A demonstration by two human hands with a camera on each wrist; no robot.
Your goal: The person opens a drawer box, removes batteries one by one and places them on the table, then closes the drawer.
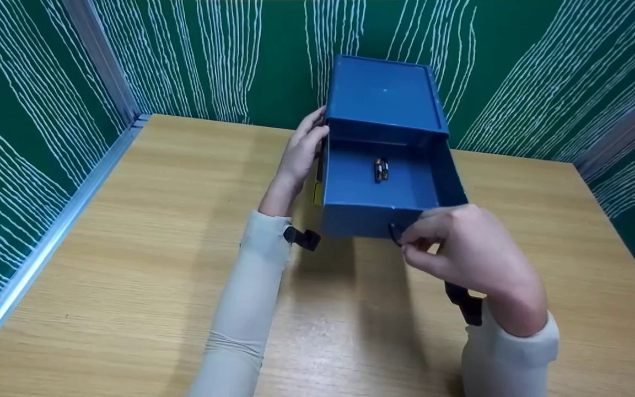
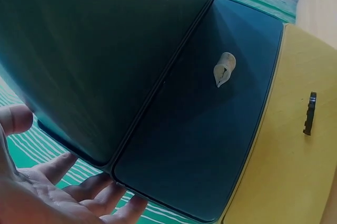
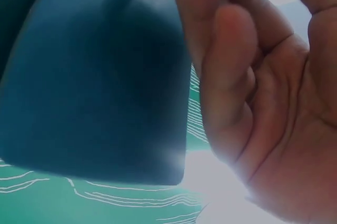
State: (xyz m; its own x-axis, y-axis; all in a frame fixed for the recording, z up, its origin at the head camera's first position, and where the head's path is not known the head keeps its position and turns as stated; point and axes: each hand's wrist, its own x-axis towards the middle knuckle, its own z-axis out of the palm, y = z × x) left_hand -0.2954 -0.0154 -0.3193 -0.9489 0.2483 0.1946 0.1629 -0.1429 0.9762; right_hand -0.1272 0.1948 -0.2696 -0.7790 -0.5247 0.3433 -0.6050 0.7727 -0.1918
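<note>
A blue drawer cabinet [image 1: 385,91] stands on the table, its top drawer [image 1: 359,221] pulled out toward me. Two small batteries [image 1: 381,170] lie side by side on the drawer floor. My right hand [image 1: 469,248] pinches the dark drawer handle [image 1: 394,234] between thumb and fingers; the right wrist view hides that grip partly. With fingers extended, my left hand [image 1: 299,151] rests against the cabinet's left side. In the left wrist view, its fingers [image 2: 100,195] lie along the edge, below a dark blue drawer front [image 2: 200,113] with a translucent pull [image 2: 225,68].
A yellow drawer front [image 2: 287,129] with a black handle [image 2: 310,113] adjoins the blue one. The wooden table [image 1: 146,264] runs back to a green wall [image 1: 281,66] with white wavy lines. A metal rail [image 1: 47,237] borders the table's left side.
</note>
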